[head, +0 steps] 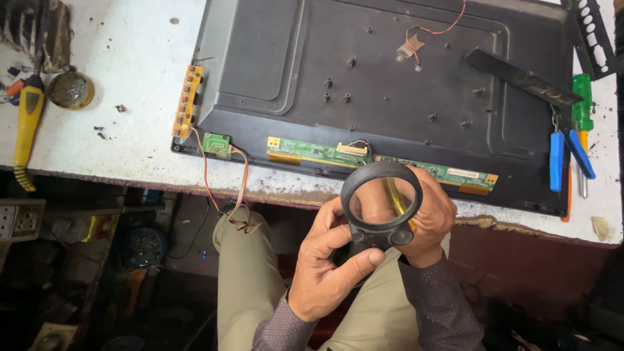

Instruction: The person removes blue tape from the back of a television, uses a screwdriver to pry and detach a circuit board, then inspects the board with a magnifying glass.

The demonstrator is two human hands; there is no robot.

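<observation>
My left hand (328, 263) grips the black handle of a round magnifying glass (381, 203), thumb pressed on its base. My right hand (434, 218) sits behind the lens and holds a small yellow object that shows through the glass. Both hands hover over my lap, just below the table edge. Right above them lies a long green circuit strip (364, 159) along the lower edge of a black flat-panel back (390, 84) lying face down on the white worktable (123, 130).
A yellow button board (186, 101) and a small green board (216, 144) trail red wires off the table's left front. Blue-handled pliers (564, 159) and a green screwdriver (582, 104) lie at the right. A yellow-handled tool (27, 120) and a round tin (70, 90) sit at left.
</observation>
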